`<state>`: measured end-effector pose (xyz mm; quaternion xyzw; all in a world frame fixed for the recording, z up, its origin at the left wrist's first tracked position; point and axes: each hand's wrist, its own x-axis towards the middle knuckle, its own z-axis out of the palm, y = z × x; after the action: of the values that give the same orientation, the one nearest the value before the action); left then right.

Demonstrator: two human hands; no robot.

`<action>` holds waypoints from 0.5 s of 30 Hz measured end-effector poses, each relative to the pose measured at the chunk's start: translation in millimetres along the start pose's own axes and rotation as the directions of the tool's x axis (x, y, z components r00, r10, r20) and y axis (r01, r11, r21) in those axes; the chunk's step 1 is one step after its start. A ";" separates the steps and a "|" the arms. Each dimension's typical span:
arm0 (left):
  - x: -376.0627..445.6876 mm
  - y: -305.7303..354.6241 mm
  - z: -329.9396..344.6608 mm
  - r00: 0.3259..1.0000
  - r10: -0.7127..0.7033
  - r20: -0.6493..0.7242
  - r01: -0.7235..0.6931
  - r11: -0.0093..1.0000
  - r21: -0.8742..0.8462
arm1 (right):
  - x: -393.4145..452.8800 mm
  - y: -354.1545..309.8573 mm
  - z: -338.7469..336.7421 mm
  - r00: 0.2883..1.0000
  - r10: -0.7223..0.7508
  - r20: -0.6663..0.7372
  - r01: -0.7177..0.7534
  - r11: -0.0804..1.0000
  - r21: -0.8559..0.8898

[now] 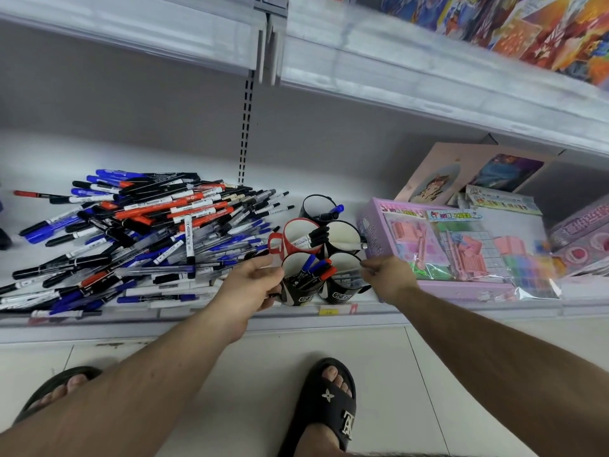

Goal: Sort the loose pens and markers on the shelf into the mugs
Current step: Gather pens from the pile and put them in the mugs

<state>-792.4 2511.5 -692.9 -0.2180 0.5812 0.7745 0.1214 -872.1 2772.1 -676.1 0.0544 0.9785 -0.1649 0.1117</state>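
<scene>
Five mugs (318, 237) cluster on the white metal shelf (171, 319), just right of a heap of loose pens and markers (131, 239). Left hand (255, 283) curls round a black front mug (301, 285); right hand (387, 280) pinches a clear pen (351, 270) over the neighbouring mug.

Pen pile (125, 245) cut at left edge — box print (438, 245) unreadable.

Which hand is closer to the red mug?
Left. The left hand sits just below the red mug, close under its handle. The right hand is farther off to the right, beyond the front black mugs.
</scene>
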 end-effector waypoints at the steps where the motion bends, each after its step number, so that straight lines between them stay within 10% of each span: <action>1: 0.4 -0.3 -2.7 1.000 0.001 -0.001 -0.001 1.000 0.019 | 0.7 -1.6 2.0 1.000 0.003 0.013 -0.003 1.000 -0.010; 10: -0.8 5.7 -60.4 0.996 0.028 -0.083 -0.015 0.989 0.147 | -21.5 -97.5 -0.9 0.960 -0.252 -0.124 0.260 0.964 0.056; 15: 2.9 7.6 -108.6 0.955 0.022 -0.297 0.012 0.994 0.112 | -32.8 -176.8 26.5 0.798 -0.571 0.193 0.601 0.775 -0.197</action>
<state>-776.9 2405.6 -712.8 -0.3237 0.6362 0.6990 0.0426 -860.3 2594.8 -637.8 -0.2779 0.9504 -0.0711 0.1201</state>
